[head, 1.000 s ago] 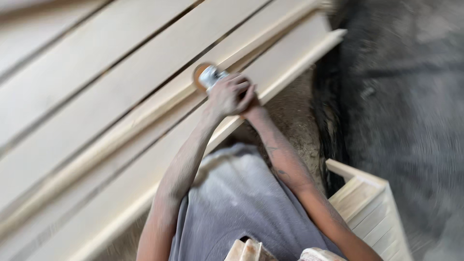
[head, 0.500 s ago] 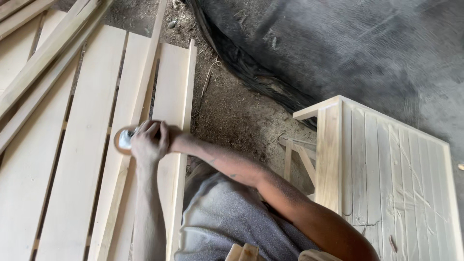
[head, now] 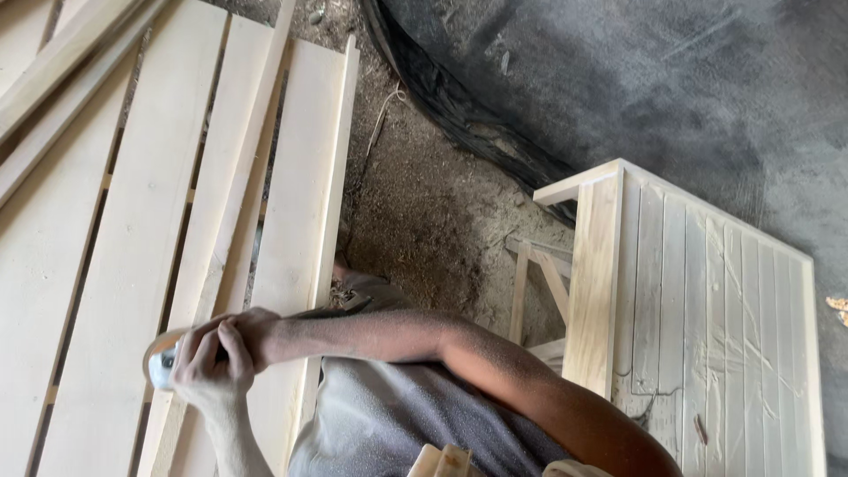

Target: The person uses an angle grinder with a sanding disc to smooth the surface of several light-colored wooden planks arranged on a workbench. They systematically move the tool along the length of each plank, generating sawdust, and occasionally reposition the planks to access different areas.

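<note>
Both hands were clenched together on a small power sander [head: 163, 358], metal-bodied with a tan round pad. The left hand [head: 205, 367] wrapped over the top of the tool; the right hand [head: 247, 337] closed around the rear of it, just behind the left. The sander sat at the lower left, pressed against the edge of a narrow pale strip [head: 231, 203] that lay on top of wide pale boards [head: 115, 230]. Most of the tool was covered by fingers, so its exact type was hard to tell, probably a disc sander.

Risks from here, as a judgement:
- The pad was on a narrow raised strip. If it tilted or ran off the edge, it could gouge the board below or kick sideways.
- Fingertips of the left hand sat very near the spinning pad, with no gloves. A slip could bring skin onto the abrasive.
- The strip looked loose, not clamped. Side pressure could shift it and throw off the pass.
- The right arm crossed the body, a stretched reach that weakened control.
- A thin cord [head: 382, 124] lay on the dusty dirt floor [head: 424, 203] near the board ends; it could snag.
- A slatted wooden cabinet [head: 698, 309] stood well apart on the right, out of the way.
</note>
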